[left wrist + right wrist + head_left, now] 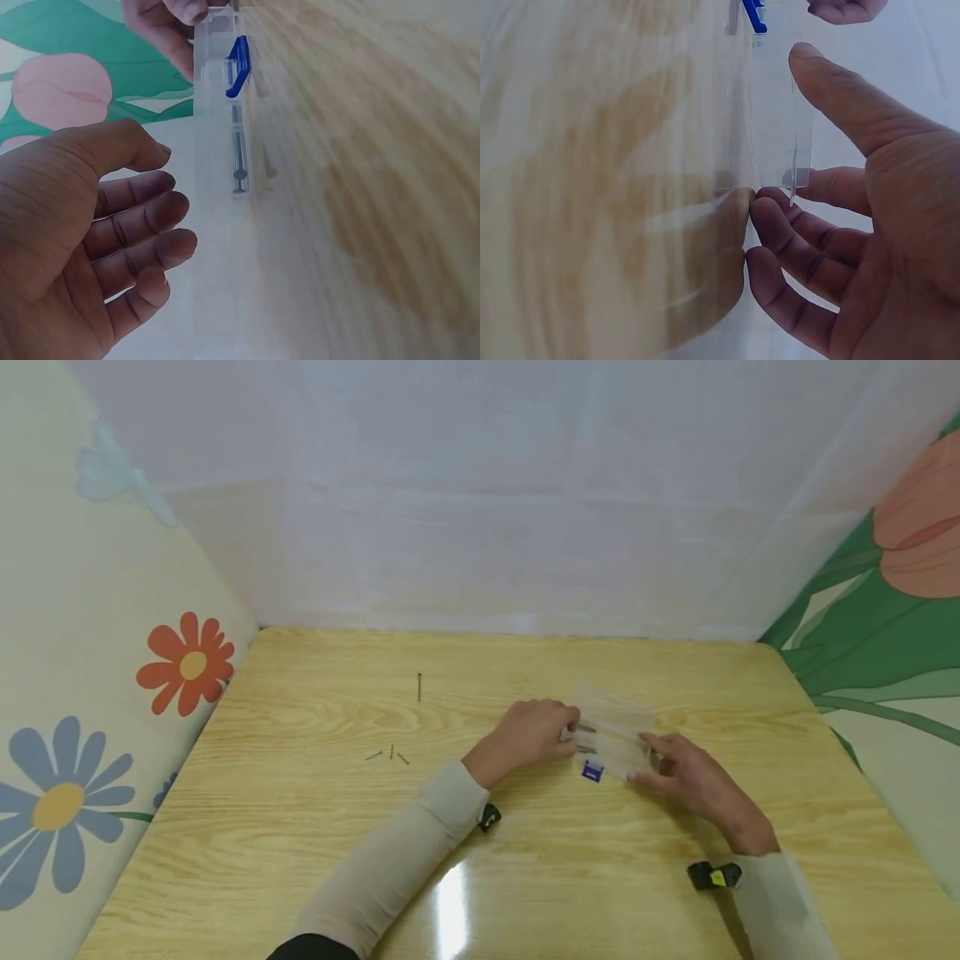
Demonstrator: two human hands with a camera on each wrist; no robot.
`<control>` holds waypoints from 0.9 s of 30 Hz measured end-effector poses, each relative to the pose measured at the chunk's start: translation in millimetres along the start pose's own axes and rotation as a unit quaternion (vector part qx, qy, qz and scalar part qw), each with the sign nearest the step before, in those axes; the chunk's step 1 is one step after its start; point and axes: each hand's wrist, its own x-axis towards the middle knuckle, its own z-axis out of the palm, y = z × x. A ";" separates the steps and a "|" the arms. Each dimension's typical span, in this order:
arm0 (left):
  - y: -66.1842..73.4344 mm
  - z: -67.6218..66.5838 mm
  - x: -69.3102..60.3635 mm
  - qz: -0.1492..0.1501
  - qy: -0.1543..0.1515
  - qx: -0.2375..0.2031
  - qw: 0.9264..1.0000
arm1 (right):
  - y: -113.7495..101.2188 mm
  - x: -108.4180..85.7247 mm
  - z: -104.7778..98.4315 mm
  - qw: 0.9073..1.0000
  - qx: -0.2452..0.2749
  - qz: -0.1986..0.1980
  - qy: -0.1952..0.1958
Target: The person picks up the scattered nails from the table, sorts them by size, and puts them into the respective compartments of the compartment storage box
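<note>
A clear plastic compartment box with a blue latch lies on the table. Thin metal fasteners, nails or screws, show inside; one headed fastener is plain in the left wrist view. My left hand hovers at the box's left end, its fingers loosely bent and its palm bare. At the opposite end, my right hand holds the box, with the thumb along the front and fingertips at the end wall. Whether the lid is raised cannot be made out.
On the wooden table, left of the box, lie one longer fastener and three short ones, among them a short fastener. A white sheet hangs behind the table, and flowered panels flank it.
</note>
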 end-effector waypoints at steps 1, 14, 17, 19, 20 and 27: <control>-0.4 -0.3 -0.7 -0.001 0.003 -0.002 1.000 | -0.3 0.0 0.1 1.000 0.000 0.000 0.000; -23.7 -8.5 -22.6 -0.023 0.033 -0.001 0.999 | -0.5 -1.6 0.7 1.000 -0.001 -0.002 -0.008; -31.2 -12.2 -29.9 -0.035 0.034 -0.004 0.999 | -0.6 -1.9 1.1 1.000 0.001 0.001 -0.010; -35.7 -15.1 -34.8 -0.042 0.034 -0.006 0.999 | -0.4 -2.1 1.0 1.000 0.003 0.002 -0.010; -37.8 -16.5 -37.0 -0.044 0.034 -0.006 0.998 | -0.1 -2.2 0.9 1.000 0.003 0.002 -0.011; -55.1 -22.6 -49.9 -0.053 0.037 0.000 0.998 | 0.5 -2.1 0.4 1.000 0.003 0.004 -0.008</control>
